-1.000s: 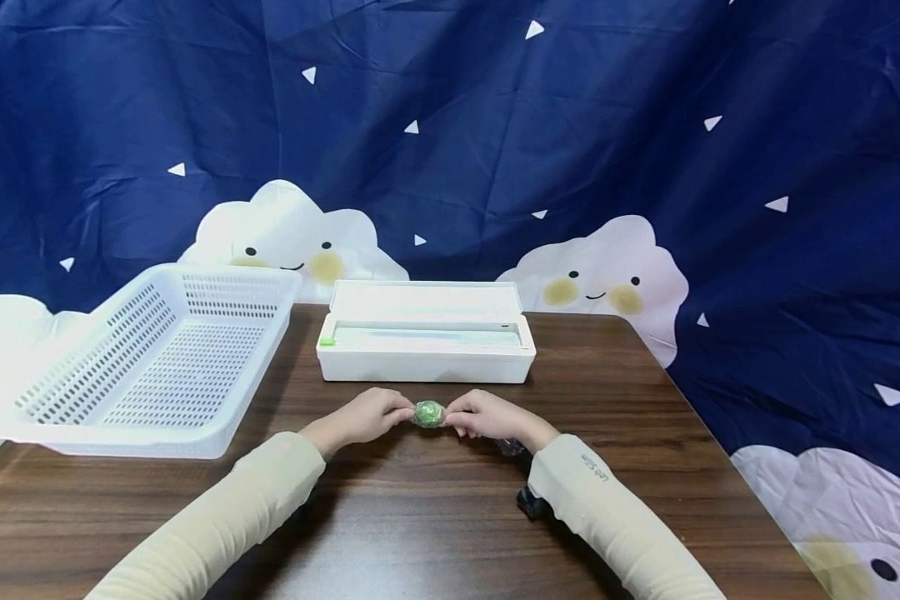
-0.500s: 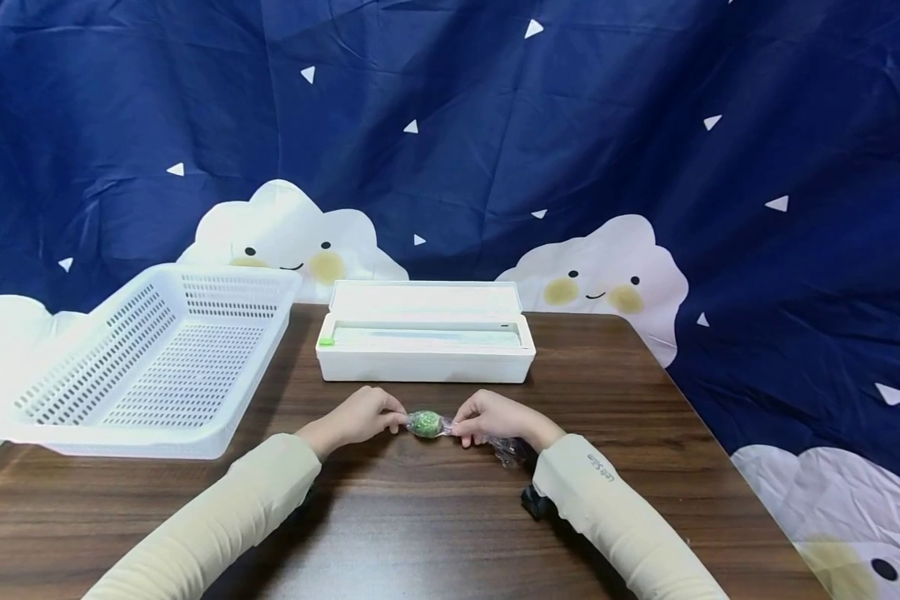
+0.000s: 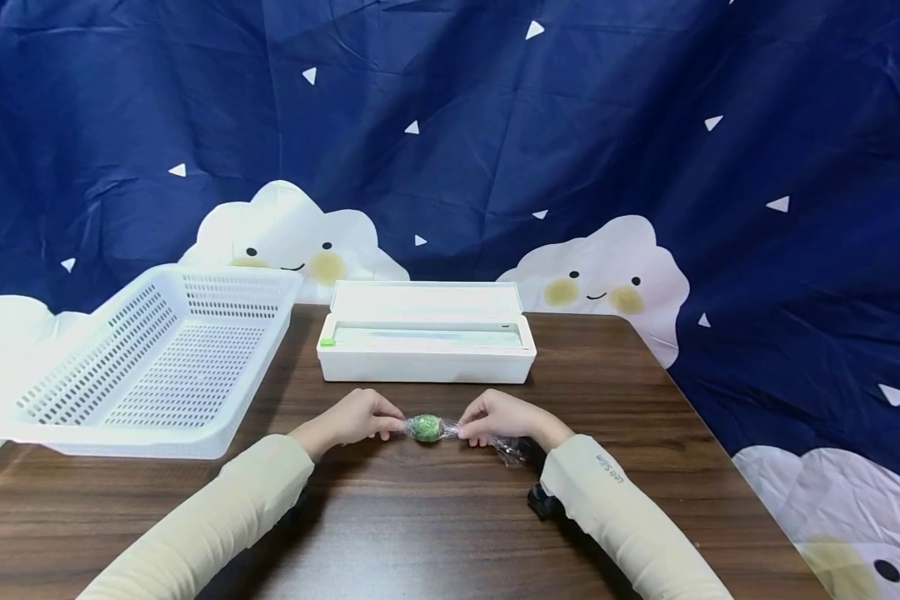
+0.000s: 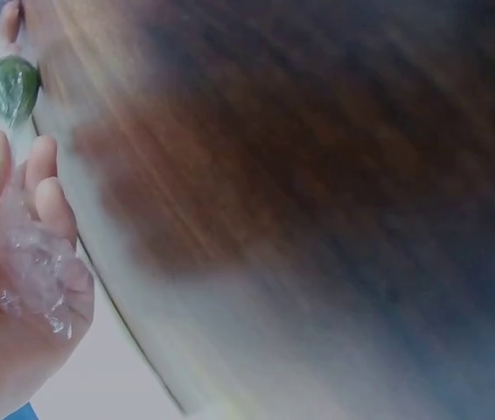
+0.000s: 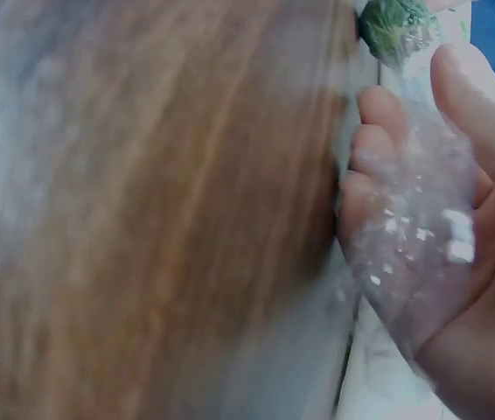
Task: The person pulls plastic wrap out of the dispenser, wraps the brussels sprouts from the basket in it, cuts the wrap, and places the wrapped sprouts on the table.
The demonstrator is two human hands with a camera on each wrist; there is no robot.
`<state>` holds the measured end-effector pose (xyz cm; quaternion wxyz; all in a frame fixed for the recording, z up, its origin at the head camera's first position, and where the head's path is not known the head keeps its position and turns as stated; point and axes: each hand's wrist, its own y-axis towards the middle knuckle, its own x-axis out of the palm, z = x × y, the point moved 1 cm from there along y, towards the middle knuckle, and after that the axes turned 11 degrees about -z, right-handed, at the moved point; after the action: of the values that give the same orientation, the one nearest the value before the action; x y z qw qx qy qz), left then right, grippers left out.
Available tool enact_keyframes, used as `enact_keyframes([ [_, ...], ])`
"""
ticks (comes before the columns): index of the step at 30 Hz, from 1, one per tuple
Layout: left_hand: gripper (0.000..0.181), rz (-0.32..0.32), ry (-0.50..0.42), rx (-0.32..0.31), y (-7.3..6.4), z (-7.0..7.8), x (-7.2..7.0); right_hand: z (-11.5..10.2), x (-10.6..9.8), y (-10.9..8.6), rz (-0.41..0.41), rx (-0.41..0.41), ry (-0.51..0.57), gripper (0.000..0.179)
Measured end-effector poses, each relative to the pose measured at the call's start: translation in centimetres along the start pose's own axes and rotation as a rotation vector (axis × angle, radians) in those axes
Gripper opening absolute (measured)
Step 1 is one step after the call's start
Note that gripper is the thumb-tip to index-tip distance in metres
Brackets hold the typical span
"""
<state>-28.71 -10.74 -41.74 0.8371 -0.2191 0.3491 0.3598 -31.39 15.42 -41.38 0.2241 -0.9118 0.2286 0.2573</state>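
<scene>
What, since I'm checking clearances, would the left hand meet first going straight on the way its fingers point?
Past the clear film it pinches, the left hand would most likely meet the green wrapped item first; exact depth is unclear.

The round bundle I see is bright green, mottled with paler streaks, and the plastic film around it is colourless with white glints. Under it the tabletop is dark brown, striped with wood grain. The long box is plain white with one lime-green tab; the basket is white too, patterned with rows of slots. Both sleeves are cream, the right one carrying dark lettering. Behind, the navy curtain is scattered with white triangles and smiling white clouds with yellow cheeks and black eyes.
</scene>
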Motion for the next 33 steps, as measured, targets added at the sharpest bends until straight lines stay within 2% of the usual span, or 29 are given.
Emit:
enact_keyframes([
  [7,0.017,-0.040,-0.028,-0.064,-1.1,-0.5,-0.6,0.1,-0.4,-0.8,-0.004,-0.013,0.004,0.015],
  [13,0.016,-0.104,-0.029,-0.070,-2.0,-1.0,-1.5,0.3,-0.7,-1.5,0.015,-0.012,-0.045,0.017],
  [21,0.015,-0.204,-0.122,-0.185,-2.9,-1.5,-2.3,0.7,-0.6,-1.8,-0.024,-0.021,-0.034,0.012],
  [25,0.011,-0.215,-0.117,-0.157,-3.1,-1.8,-2.5,1.0,-0.5,-1.8,-0.019,-0.039,-0.029,0.011],
  [29,0.010,-0.179,-0.092,-0.086,-3.1,-2.1,-2.6,1.2,-0.4,-1.7,-0.009,-0.042,-0.028,0.009],
  [33,0.011,-0.142,-0.067,-0.041,-3.1,-2.1,-2.5,1.2,-0.3,-1.8,0.002,-0.043,-0.024,0.008],
])
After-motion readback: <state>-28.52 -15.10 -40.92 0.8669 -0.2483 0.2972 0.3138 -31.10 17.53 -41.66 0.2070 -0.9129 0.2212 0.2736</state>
